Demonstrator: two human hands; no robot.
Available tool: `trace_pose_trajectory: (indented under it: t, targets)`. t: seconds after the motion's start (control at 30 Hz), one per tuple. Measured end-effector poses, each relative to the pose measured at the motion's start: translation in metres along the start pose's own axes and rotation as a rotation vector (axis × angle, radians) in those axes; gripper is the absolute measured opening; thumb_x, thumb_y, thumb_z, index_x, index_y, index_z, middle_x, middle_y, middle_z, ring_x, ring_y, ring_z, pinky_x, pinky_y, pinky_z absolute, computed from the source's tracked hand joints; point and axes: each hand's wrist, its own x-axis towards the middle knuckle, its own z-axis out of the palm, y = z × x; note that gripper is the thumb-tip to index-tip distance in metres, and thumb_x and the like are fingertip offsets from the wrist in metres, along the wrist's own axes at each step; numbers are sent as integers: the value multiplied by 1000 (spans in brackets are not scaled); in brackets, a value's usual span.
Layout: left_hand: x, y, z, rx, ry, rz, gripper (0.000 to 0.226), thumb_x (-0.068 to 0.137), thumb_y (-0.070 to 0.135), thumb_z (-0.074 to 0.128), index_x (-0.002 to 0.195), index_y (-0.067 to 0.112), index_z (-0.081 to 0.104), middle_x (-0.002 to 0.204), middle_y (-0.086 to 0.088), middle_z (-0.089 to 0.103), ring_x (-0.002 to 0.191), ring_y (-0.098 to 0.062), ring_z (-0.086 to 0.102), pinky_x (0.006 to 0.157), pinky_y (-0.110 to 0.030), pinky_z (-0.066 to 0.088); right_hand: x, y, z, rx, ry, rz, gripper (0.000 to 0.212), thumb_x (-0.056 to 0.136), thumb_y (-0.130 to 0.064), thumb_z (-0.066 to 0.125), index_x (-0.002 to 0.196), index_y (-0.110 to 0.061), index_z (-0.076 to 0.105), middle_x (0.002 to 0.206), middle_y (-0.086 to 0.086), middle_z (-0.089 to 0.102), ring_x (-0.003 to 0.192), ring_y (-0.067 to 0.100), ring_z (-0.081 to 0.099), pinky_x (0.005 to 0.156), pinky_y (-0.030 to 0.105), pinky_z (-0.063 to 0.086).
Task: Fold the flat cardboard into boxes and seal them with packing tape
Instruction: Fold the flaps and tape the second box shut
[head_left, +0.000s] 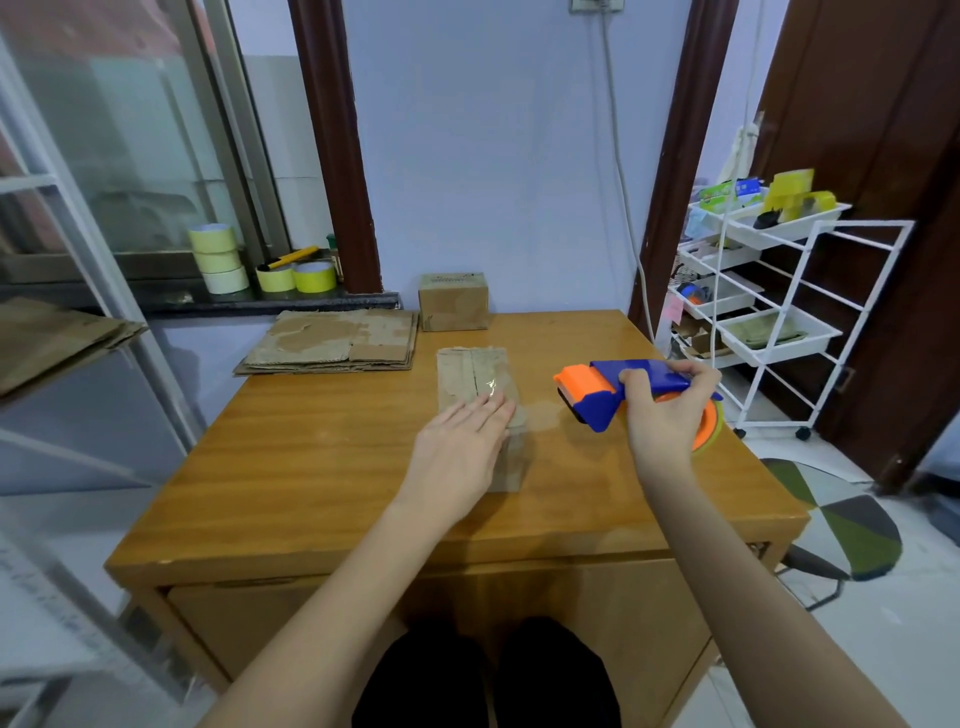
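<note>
Left hand (460, 447) lies flat on the box (480, 410), fingers (493, 408) straight and together, pressing the near part of the taped top seam. Box sits mid-desk (311, 467), directly under those fingers. Right hand (667, 410) is just right of the box, held above the desk, fingers curled tight round the handle of the tape gun (613, 389); its orange roller end points left toward the box.

Beyond the left fingers: flat cardboard stack (332, 340) and a finished box (453, 301) at the far desk edge.

Handling, my guess: box is light, thin and worn cardboard, stiff along edges but the top flaps will cave if pushed hard mid-seam. Slides easily on the glossy desk, so pin it with a flat palm or grip opposite side walls near corners. Tape looks shiny and slick; rub it down firmly.
</note>
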Motion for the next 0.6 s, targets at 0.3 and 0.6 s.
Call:
trace_pose_trajectory:
  t: [0.3,0.6]
  targets:
    - [-1,4,-4,-13,-64,-47,44,95,30,33,120,14,67,120,-4,66,110,-15,64,97,-34,46,14,-6,-6,22,100,-80,39,84,-11,64,109,-19,36,91,-11,45,76,5,51,63,12,43]
    - [1,2,-12,-70,-80,-36,41,104,33,32,141,21,43,145,3,42,135,-9,40,110,-22,12,18,-6,-29,-331,-221,-290,50,79,-2,71,109,-17,34,86,-12,45,73,6,52,69,27,44]
